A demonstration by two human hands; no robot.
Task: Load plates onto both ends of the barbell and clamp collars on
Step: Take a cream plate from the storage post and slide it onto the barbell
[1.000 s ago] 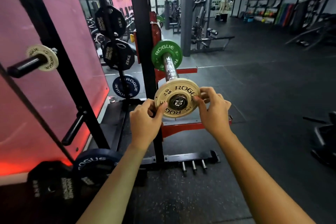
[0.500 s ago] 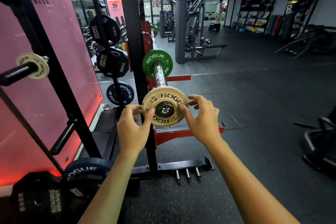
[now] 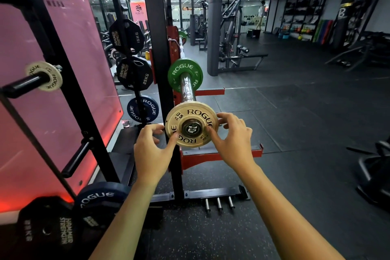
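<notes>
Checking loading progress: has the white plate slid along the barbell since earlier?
No: the white plate still sits at the barbell tip, its gap to the green plate unchanged.

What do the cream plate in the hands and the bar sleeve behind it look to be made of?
Cream plate: probably rubber- or urethane-coated, judging by its matte face, scuffed edge and black lettering; the core is hidden.
Bar sleeve: bare metal, likely steel, bright and reflective with fine scratch marks.

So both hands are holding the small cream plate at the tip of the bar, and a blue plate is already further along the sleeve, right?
Not quite. The plate further along the sleeve is green, not blue, as the head view shows. The rest holds: the left hand and right hand hold the cream plate at the bar's tip.
</notes>
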